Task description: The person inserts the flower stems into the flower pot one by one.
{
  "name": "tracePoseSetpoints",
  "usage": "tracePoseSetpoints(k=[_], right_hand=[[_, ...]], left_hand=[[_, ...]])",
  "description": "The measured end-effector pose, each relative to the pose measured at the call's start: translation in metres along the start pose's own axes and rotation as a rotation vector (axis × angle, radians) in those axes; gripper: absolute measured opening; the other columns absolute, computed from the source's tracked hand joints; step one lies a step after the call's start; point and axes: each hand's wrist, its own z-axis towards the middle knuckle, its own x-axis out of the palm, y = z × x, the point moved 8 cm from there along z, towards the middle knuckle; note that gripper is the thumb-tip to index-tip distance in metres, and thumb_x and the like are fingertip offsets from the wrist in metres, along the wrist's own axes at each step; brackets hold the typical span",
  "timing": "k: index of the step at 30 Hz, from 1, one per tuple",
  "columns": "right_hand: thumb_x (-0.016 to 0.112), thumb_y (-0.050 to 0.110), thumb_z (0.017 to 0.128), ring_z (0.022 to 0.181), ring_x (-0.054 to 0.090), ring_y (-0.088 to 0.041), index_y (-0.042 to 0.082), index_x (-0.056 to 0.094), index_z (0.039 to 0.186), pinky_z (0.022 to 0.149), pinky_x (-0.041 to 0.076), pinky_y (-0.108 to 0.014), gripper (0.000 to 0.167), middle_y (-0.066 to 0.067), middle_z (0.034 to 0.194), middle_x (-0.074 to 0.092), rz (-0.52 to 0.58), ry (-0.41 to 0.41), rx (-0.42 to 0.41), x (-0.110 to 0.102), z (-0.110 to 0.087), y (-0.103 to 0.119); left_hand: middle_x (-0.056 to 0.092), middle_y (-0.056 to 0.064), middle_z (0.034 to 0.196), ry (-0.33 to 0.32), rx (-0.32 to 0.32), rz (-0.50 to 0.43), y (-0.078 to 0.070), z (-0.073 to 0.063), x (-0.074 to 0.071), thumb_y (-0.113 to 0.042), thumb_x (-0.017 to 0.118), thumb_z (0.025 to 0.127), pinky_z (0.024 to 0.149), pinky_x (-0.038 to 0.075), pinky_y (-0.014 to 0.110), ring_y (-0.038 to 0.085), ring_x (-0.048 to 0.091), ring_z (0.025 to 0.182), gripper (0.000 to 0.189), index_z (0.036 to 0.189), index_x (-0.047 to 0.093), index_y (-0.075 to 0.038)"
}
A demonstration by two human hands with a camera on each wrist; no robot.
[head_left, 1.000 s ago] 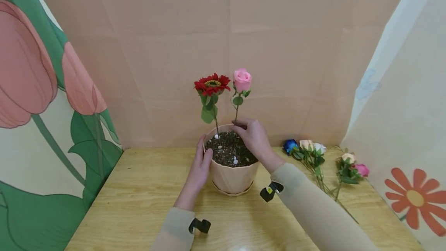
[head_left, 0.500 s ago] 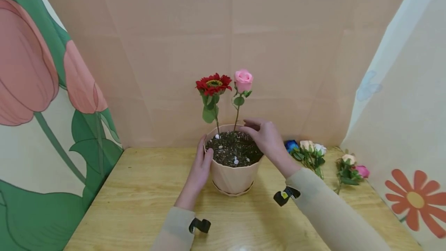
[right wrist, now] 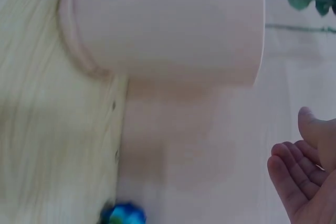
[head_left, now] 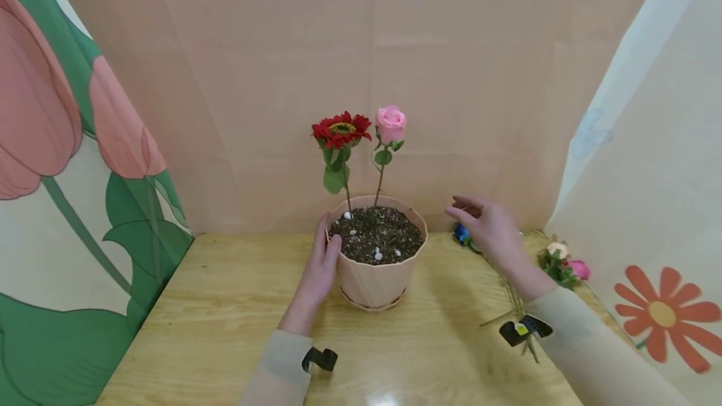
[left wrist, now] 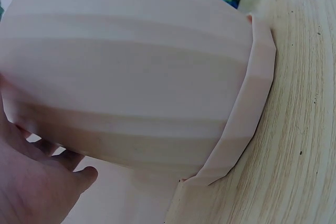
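Note:
A pale pink flowerpot (head_left: 372, 281) filled with dark soil (head_left: 389, 230) stands upright on a saucer. Upright in the soil are a red daisy-like flower (head_left: 341, 130) at the left and a pink rose (head_left: 391, 124) toward the back. My left hand (head_left: 313, 271) holds the pot's left side by the rim; the left wrist view shows its fingers (left wrist: 68, 158) bent against the wall. To the right of the pot, my right hand (head_left: 496, 237) is in the air, holding nothing, with its fingers loosely bent.
Beyond my right hand lie several cut flowers on the wooden table (head_left: 242, 306): a blue bloom (head_left: 461, 234), a cream bloom (head_left: 557, 250) and a magenta bloom (head_left: 578, 269). Some are partly hidden by my right arm. A pink backdrop (head_left: 271, 80) rises behind the table.
My right hand has let go of the pink rose's stem and moved right, away from the pot toward the lying flowers. The rose stays upright; my left hand keeps its place.

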Motion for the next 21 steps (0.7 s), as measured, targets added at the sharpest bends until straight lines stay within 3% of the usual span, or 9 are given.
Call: tracePoseSetpoints(k=[11, 21], right_hand=[[0.071, 0.046, 0.109, 0.104, 0.077, -0.035, 0.004, 0.074, 0.141, 0.078, 0.054, -0.03, 0.053, -0.016, 0.12, 0.08, -0.109, -0.018, 0.047, -0.037, -0.027, -0.065], [0.073, 0.045, 0.108, 0.1, 0.075, -0.043, 0.002, 0.077, 0.134, 0.075, 0.056, -0.051, 0.05, -0.023, 0.117, 0.079, -0.222, -0.006, 0.11, -0.045, -0.06, -0.12]], left_hand=[[0.011, 0.007, 0.184, -0.019, 0.005, 0.013, 0.0, 0.002, -0.005, -0.037, 0.041, 0.122, 0.133, 0.016, 0.059, 0.035, 0.014, 0.167, 0.065, 0.179, 0.013, -0.027], [0.01, 0.008, 0.184, 0.002, -0.009, -0.001, 0.002, 0.001, -0.002, -0.041, 0.041, 0.121, 0.133, 0.016, 0.062, 0.036, 0.013, 0.167, 0.065, 0.179, 0.013, -0.029]])
